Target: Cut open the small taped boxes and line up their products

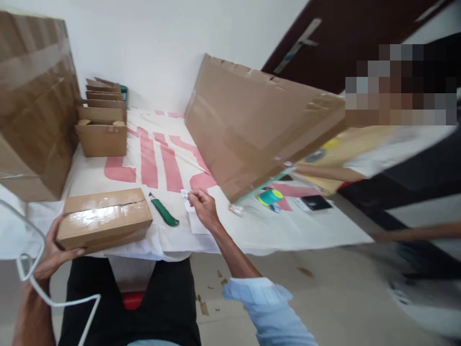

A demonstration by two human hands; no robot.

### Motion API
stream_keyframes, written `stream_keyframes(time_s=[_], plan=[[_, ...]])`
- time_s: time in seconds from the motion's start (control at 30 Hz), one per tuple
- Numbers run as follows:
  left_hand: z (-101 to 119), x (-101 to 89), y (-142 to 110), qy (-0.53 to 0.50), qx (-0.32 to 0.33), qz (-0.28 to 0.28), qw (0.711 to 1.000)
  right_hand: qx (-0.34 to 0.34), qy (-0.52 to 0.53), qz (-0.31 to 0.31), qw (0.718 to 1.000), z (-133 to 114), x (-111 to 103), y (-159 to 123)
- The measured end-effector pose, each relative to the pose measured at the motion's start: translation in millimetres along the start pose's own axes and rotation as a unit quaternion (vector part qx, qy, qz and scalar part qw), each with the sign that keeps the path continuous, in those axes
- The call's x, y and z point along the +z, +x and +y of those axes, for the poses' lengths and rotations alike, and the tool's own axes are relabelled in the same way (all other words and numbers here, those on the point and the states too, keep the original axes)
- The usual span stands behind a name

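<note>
A closed cardboard box with shiny clear tape along its top lies at the table's front left. My left hand grips its left end, thumb along the near side and fingers behind. Farther right, my right hand has its fingers pinched at the top of a white paper sheet with small print at its upper corner; the fingertips' exact hold is partly hidden. Between the box and the paper rests a green utility knife, its tip pointing away from me.
Tall cardboard boxes stand left and centre right. Several open small boxes line up at the back. A tape roll and a black phone-like object lie right. Another person's arm reaches in. A white cable crosses my left arm.
</note>
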State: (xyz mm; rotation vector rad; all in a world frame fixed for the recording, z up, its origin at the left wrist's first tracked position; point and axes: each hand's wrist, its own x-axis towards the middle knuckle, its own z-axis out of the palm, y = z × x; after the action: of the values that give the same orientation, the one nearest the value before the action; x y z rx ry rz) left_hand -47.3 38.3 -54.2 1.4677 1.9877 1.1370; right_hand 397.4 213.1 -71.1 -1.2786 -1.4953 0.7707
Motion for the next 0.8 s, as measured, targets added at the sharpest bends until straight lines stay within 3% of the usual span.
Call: stream_keyframes(time_s=[0.17,0.37,0.47,0.6,0.7,0.8], plan=[[11,1.6,-12,-0.224,0.002,-0.067,0.972,-0.058,-0.008,-0.056,0.997,-37,26,-41],[4,10.0,-24,-0.244,0.062,-0.101,0.963,-0.206,-0.059,-0.092,0.972,-101,37,-61],[5,9.7,-29,-0.244,0.07,-0.121,0.96,-0.261,-0.092,-0.133,0.952,-117,43,-68],[6,5.3,-35,-0.245,0.065,-0.134,0.958,-0.27,-0.107,-0.128,0.948,-103,50,-70],[7,2.9,-37,-0.258,0.065,-0.117,0.957,-0.218,-0.153,-0.106,0.958,-69,52,-69],[11,3.8,-36,-0.284,0.084,-0.096,0.95,-0.17,-0.273,-0.142,0.936,-32,55,-70]])
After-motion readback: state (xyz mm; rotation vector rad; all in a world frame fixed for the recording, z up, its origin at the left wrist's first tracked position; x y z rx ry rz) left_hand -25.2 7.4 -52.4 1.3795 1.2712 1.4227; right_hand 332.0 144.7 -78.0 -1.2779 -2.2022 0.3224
